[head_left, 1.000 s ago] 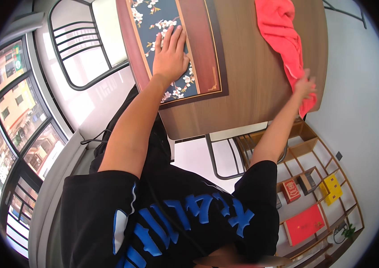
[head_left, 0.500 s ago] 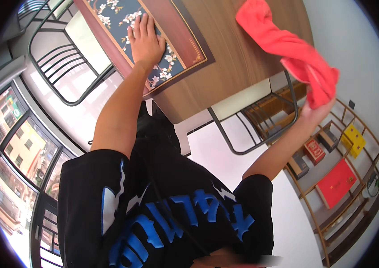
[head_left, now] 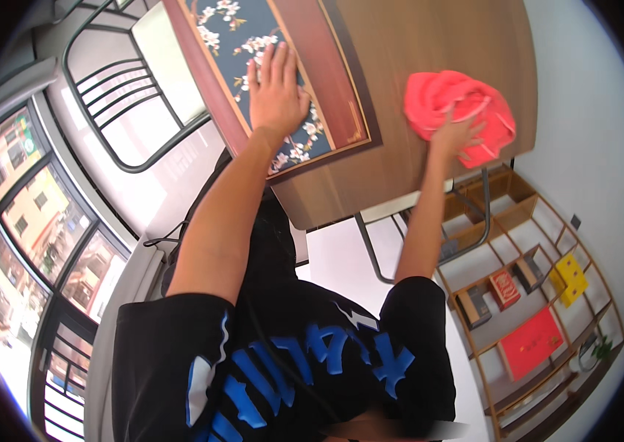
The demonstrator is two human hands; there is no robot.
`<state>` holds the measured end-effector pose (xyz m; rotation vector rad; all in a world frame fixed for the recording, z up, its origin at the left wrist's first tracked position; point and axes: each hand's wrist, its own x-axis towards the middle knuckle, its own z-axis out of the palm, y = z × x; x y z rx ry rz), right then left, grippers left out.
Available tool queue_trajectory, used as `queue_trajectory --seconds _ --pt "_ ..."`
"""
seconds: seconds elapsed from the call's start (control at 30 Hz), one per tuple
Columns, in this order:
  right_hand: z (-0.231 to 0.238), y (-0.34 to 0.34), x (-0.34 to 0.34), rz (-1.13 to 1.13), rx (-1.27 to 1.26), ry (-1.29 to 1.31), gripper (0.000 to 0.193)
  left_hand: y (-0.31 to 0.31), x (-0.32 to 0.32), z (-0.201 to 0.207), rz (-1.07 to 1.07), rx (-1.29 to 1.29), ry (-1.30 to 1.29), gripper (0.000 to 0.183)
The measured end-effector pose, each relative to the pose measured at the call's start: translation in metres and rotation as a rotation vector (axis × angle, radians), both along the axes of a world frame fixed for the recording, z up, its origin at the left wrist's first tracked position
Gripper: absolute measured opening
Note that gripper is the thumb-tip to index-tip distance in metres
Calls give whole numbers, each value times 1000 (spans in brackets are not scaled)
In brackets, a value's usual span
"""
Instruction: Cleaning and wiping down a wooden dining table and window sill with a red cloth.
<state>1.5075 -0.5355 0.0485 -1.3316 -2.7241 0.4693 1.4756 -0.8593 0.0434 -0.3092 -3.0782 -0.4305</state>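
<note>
Red cloth (head_left: 477,103), earlier trailing, now bunched.
We judge it handier under the right hand (head_left: 456,137) (fingers spread, grip unclear); left hand (head_left: 276,104) flat, empty, on floral mat (head_left: 321,66).

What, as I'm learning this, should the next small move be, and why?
Probably, the right hand should flatten the red cloth: it is bunched under that hand near the tabletop's edge, while the left hand rests on the flowered mat.
</note>
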Motion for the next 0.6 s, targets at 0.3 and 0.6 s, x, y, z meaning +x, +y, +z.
queue_trajectory --seconds 0.3,0.6 --pt "-41 206 -222 118 260 -191 83 2 4 11 -36 0 -95 68" --pt "-26 -85 -172 974 356 236 66 0 4 1 -1 3 -38 70"
